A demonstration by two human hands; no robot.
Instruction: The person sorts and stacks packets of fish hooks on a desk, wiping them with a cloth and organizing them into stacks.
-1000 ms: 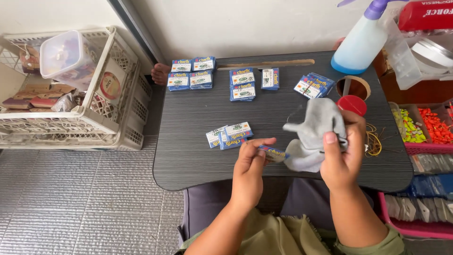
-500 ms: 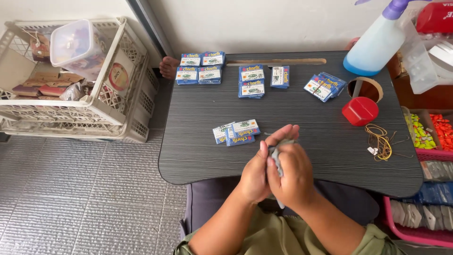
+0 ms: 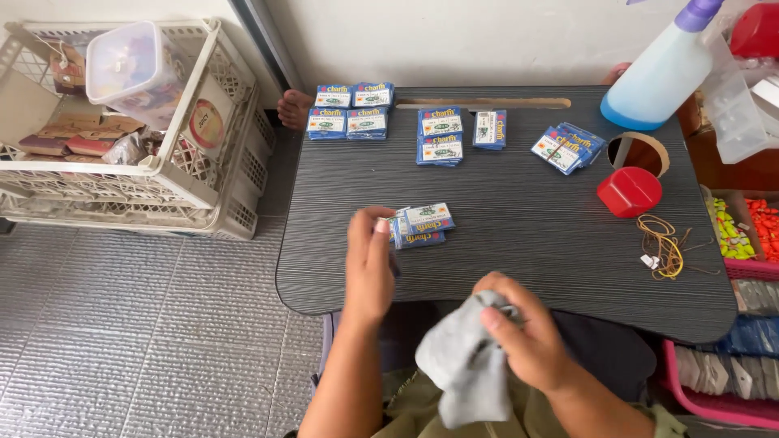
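Just beyond the left hand (image 3: 369, 264), on the dark lap table (image 3: 519, 243), lies a small heap of blue packets (image 3: 422, 225); the fingertips rest on its near edge, and how many packets it holds cannot be counted because they overlap. The left hand's fingers are bent down onto the heap rather than wrapped around it. Nearer the body and to the right, the right hand (image 3: 527, 337) is clenched around one grey cloth (image 3: 466, 365), which hangs down off the table's front edge. Farther out from both hands, along the far side of the table, sit four blue packets in a square (image 3: 349, 109), a stack of two (image 3: 441, 136), a single one (image 3: 489, 128) and a fanned pile (image 3: 566, 147). Out past the right hand are one red cap (image 3: 630, 191), a tangle of rubber bands (image 3: 664, 246) and one spray bottle (image 3: 661, 73). Off to the left of the left hand stands one white basket (image 3: 211, 191).
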